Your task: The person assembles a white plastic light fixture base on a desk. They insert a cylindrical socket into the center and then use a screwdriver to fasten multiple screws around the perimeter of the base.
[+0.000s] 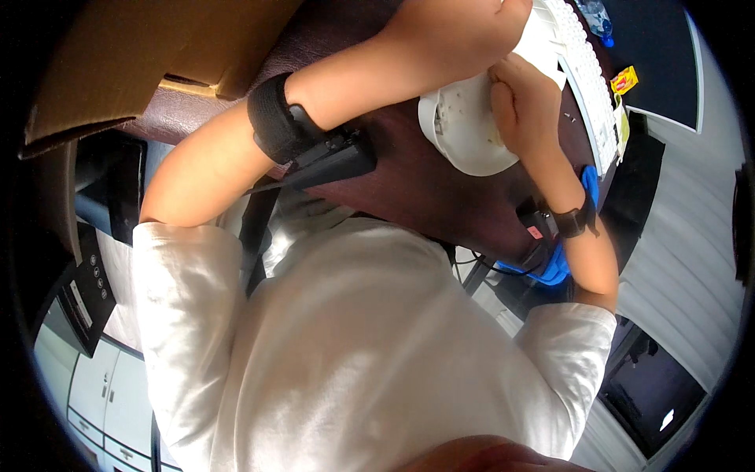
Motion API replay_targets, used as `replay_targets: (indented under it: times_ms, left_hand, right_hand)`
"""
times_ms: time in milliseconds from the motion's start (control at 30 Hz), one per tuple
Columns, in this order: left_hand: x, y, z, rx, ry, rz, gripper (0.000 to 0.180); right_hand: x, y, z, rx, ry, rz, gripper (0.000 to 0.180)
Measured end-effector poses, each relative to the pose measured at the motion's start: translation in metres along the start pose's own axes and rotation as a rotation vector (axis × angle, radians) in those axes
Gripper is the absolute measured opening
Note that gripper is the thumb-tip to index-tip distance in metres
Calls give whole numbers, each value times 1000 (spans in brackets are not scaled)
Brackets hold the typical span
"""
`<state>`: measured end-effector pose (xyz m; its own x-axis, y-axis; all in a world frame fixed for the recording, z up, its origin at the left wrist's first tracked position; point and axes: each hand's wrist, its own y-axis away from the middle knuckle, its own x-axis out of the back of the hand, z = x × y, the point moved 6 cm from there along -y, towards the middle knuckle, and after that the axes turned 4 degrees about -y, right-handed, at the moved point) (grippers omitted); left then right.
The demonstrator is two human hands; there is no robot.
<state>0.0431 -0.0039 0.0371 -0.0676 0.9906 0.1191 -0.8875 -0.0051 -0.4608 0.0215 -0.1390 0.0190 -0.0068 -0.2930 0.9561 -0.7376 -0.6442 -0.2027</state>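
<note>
Both of your hands are curled in close at the white bowl [478, 157]: your right hand [525, 108] bends its fingers over the right side of the bowl, and your left hand [472, 30] reaches in beyond it, partly cut off by the top edge of the view. The fingertips are hidden, so I cannot tell whether either hand pinches anything. The bowl sits on the dark tabletop [429, 185] with its near side toward you, and pale bits [442, 110] show inside, on its left.

To work well here, you would do best to brace the bowl with light, even pressure, since a hard push on one side could tip it. Small finger movements directly above the opening should let loose pieces fall inside, and a slightly lower wrist would open your sightline.

Crowding the bowl on the right is a white keyboard [583, 106], so your right elbow has little room to swing out. Tiny pieces [569, 117] lie between the two, easy to brush away. Farther right of the bowl is a yellow wrapper [625, 80]; nearer you, to its right, stands a small black box [535, 222]. Well left of the bowl, a cardboard box [181, 47] limits your left arm.
</note>
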Motion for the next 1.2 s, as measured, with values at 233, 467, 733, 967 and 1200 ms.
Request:
replay_targets:
  times_ms: [233,467,733,967,1200]
  left_hand:
    - [-3,0,-1,47,-121,-16,28]
    - [-6,-4,3,66,-47,-44,34]
    - [-11,-5,-12,209,-87,-175,34]
    - [-14,-5,-16,226,10,-159,32]
    - [-10,-4,-22,266,12,-137,33]
  right_hand:
    - [0,3,2,-48,18,116,3]
    - [1,8,18,-103,62,198,14]
    - [12,20,31,-263,-466,195,10]
    - [44,53,10,-291,-78,-2,25]
    - [31,66,8,-199,-38,-165,38]
